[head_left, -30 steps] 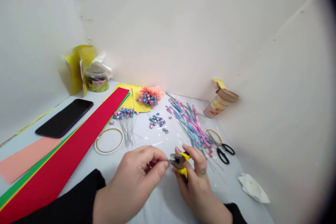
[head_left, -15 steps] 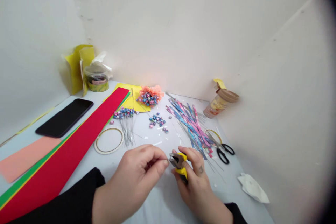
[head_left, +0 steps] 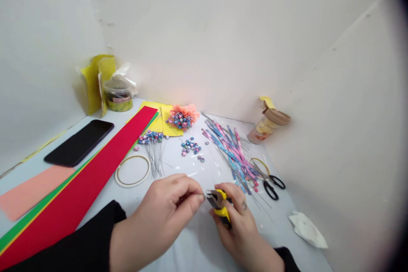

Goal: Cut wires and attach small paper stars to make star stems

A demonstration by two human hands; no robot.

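My left hand [head_left: 168, 216] is closed in a pinch, thumb against forefinger, on a thin wire that is almost wholly hidden by the fingers. Close to those fingertips are the parted jaws of a pair of pliers [head_left: 219, 204] with yellow and black handles. My right hand [head_left: 242, 225] is wrapped round these handles. Beyond the hands lie small blue and pink folded paper stars [head_left: 191, 146], some loose. Others sit on the ends of a bundle of wires [head_left: 155, 157]. A coral paper flower [head_left: 188, 112] with a cluster of stars stands at the back.
Patterned paper strips [head_left: 229, 148] lie right of centre, beside scissors [head_left: 272, 187] and a cup [head_left: 267, 125]. To the left are a tape roll [head_left: 132, 183], long red paper [head_left: 95, 178], a phone [head_left: 79, 142] and a plastic tub [head_left: 117, 95]. Crumpled tissue [head_left: 307, 229] lies far right.
The pliers have tilted and shifted slightly down in my right hand, and its forefinger has moved a little. My left hand keeps its pinch almost in place.
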